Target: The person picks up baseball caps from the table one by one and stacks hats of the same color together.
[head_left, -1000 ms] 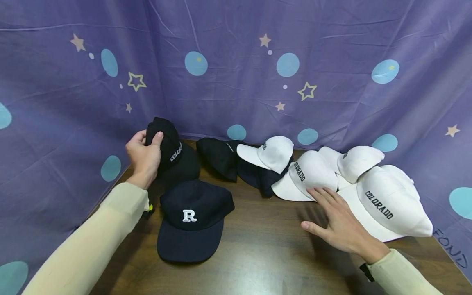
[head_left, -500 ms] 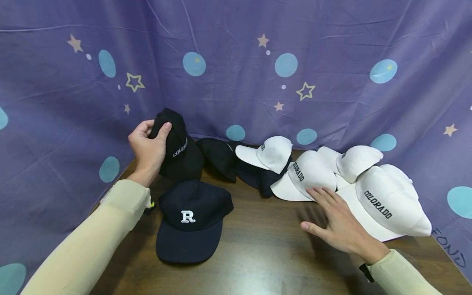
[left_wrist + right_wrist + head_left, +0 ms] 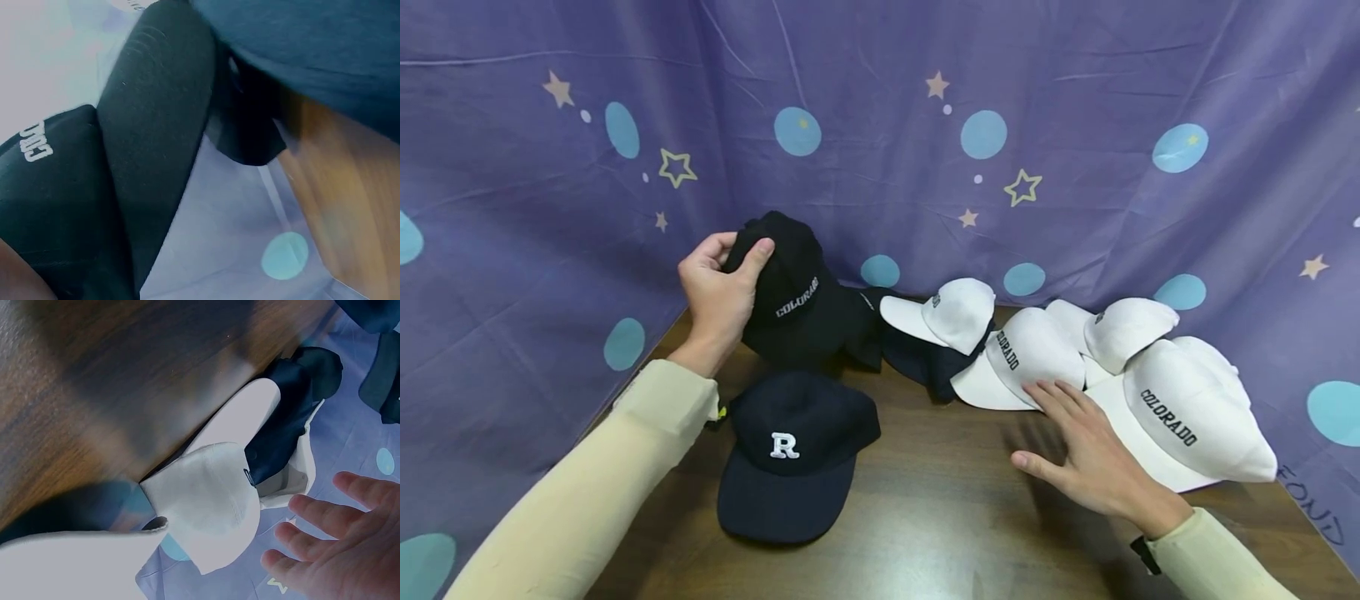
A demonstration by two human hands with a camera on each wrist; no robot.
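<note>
Near the back-left corner of the table [image 3: 925, 508], the left hand [image 3: 718, 287] pinches the black cap [image 3: 797, 275], seemingly not yet placed, while 4 white caps [image 3: 1045, 342] already lie toward the back and right edges beside the spread-fingered right hand [image 3: 1090, 467].

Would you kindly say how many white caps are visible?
4: one white cap atop a dark cap, one right of it, one back right, one front right; overlaps may hide others.

black cap [image 3: 801, 287]: matt cloth | table [image 3: 925, 500]: glossy wood-grain | backdrop [image 3: 880, 200]: creased cloth
</note>
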